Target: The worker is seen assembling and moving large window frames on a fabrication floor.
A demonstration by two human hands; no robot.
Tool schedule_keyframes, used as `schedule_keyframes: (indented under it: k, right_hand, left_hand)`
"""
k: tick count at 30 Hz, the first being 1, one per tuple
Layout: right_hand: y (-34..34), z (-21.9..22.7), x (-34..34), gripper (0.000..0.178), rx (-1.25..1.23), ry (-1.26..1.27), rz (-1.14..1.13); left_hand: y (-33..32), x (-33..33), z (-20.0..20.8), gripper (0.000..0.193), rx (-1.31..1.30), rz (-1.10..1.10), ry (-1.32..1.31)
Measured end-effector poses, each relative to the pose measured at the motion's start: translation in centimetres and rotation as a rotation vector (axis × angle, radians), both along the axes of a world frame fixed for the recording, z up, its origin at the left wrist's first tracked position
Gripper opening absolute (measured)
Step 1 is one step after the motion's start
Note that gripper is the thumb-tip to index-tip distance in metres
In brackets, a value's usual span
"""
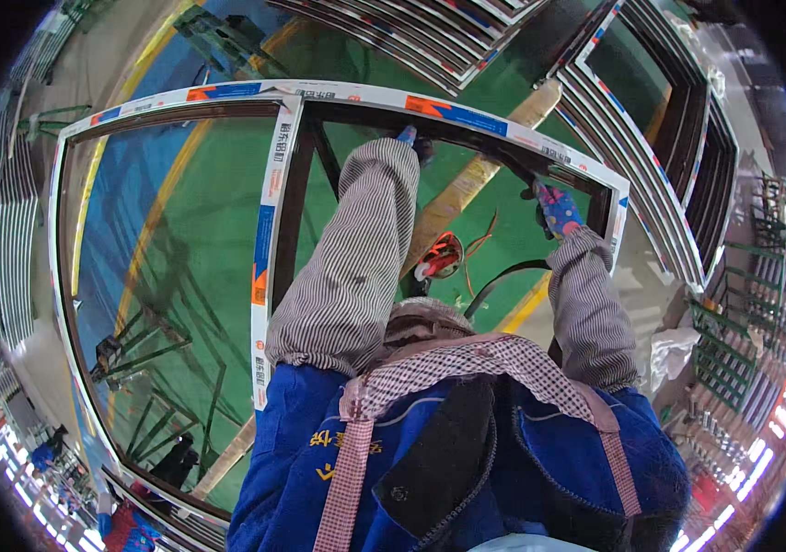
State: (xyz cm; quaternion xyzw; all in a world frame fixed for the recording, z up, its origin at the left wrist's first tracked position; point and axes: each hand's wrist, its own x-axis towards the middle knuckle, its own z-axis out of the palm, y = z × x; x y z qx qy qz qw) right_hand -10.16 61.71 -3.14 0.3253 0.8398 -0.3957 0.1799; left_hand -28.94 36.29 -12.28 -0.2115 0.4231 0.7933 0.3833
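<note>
A large window frame, wrapped in white film with blue and orange patches, lies before me, dark on its inner sides. My left hand, gloved in blue and black, is at the inner edge of the frame's far side; the striped sleeve hides most of it and its fingers. Toward the far right corner, my right hand, in a blue and pink dotted glove with dark fingertips, is closed beside a dark strip along the far side. What it holds, if anything, I cannot make out.
A wooden beam crosses under the frame. Close to my body are a red and white object and a black curved band. More wrapped frames stand at the right. A person's patterned sleeve shows at lower left.
</note>
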Motion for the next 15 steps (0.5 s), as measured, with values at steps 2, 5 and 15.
schedule_keyframes:
  k: [2, 5, 15]
  right_hand:
    - [0.0, -0.2, 0.0, 0.044, 0.017, 0.006, 0.027]
    - [2.0, -1.9, 1.2, 0.045, 0.021, 0.063, 0.068]
    - [0.8, -0.1, 0.5, 0.042, -0.096, -0.063, -0.008]
  left_hand:
    - [-0.2, 0.6, -0.2, 0.029, -0.008, 0.026, 0.023]
    - [0.2, 1.8, -0.4, 0.029, -0.023, 0.057, 0.064]
    - [-0.8, 3.7, -0.2, 0.030, -0.079, 0.124, 0.130]
